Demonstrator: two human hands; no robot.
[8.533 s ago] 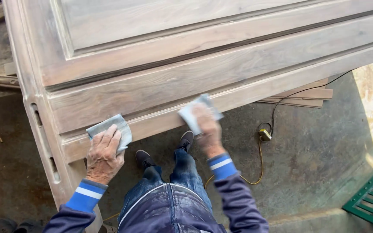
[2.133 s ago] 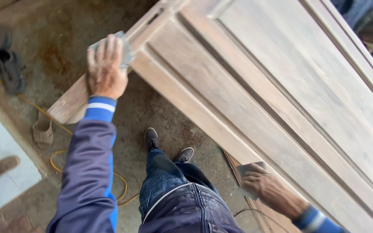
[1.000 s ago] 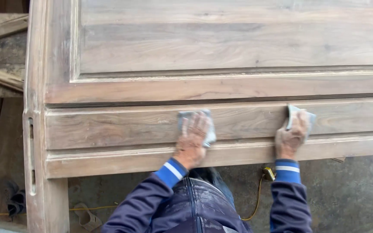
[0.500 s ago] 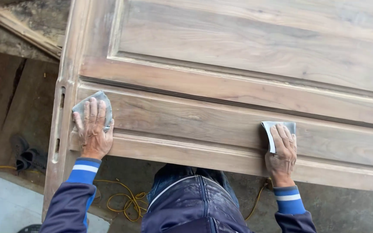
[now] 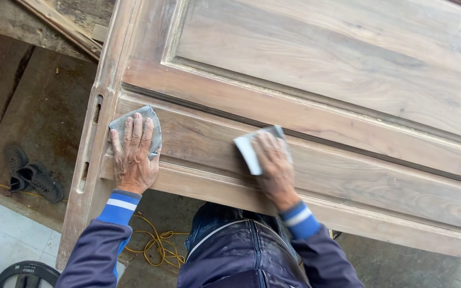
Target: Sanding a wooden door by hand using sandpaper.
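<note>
A large bare wooden panelled door [image 5: 321, 80] lies flat in front of me, raised off the floor. My left hand [image 5: 133, 157] presses a grey sheet of sandpaper [image 5: 153, 124] flat on the lower rail near the door's left corner. My right hand [image 5: 273, 165], blurred with motion, presses a second folded sheet of sandpaper [image 5: 247, 149] on the same rail, further right. Both sleeves are dark blue with bright blue, white-striped cuffs.
Dark shoes [image 5: 30, 173] lie on the concrete floor at left. A yellow cord [image 5: 153, 245] is tangled under the door by my legs. A black round object [image 5: 28, 272] sits on pale tiles at bottom left. Wooden strips [image 5: 60, 24] lie at upper left.
My right hand has slid its sandpaper leftward along the rail, toward the left hand. The left hand stays at the door's left corner. The view has shifted slightly.
</note>
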